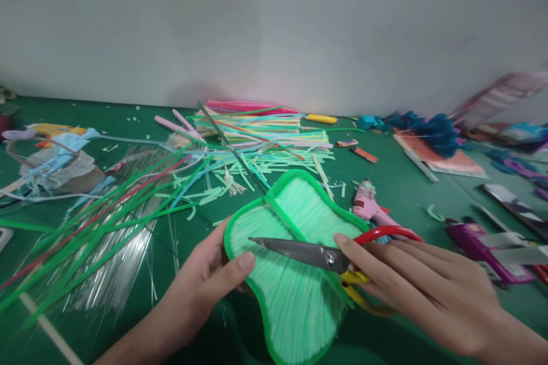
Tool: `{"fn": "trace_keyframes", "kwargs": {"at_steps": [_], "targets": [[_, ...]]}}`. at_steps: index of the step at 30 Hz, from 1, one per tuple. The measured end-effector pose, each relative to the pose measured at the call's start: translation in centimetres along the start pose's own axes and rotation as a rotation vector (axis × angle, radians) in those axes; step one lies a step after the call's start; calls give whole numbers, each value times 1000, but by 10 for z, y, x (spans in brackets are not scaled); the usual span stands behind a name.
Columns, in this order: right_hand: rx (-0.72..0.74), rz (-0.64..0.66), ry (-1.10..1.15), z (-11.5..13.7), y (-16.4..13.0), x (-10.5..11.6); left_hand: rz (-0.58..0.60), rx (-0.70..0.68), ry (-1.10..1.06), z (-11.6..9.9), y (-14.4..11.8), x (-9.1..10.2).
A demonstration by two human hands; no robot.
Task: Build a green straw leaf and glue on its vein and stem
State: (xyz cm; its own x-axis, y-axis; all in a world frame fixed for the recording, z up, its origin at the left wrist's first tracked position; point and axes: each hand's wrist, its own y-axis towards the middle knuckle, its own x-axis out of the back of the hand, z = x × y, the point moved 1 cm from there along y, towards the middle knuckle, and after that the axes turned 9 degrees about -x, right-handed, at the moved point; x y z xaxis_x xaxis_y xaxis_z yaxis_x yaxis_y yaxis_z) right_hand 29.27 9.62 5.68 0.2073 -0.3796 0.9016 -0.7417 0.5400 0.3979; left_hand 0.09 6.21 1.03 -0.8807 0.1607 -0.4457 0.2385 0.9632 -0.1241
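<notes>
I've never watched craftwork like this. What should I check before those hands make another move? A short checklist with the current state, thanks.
1. Leaf-shaped green piece held: ok, the left hand grips its edge, thumb on top.
2. Scissors in hand: ok, the right hand holds them by the red and yellow handles.
3. Blades together: ok, they look closed.
4. Tip well away from the left thumb: not ok, it appears close by.
5. Blades lifted off the piece: cannot tell from this angle.
6. Pink glue gun cool: cannot tell; it lies beyond the right hand.
</notes>
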Motion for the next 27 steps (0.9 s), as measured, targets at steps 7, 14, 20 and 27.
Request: {"fn": "trace_keyframes", "kwargs": {"at_steps": [7,14,20,27], "targets": [[-524,-73,-117,-14,-6,3,-160,-42,204,-10,8,0],[-603,354,-3,-30,-7,-45,-207,3,419,-11,5,-3],[-399,205,-234,-1,24,-15,-213,35,467,-10,6,-4],[-100,-129,399,30,98,-4,-179,68,397,-13,7,-10]]}}
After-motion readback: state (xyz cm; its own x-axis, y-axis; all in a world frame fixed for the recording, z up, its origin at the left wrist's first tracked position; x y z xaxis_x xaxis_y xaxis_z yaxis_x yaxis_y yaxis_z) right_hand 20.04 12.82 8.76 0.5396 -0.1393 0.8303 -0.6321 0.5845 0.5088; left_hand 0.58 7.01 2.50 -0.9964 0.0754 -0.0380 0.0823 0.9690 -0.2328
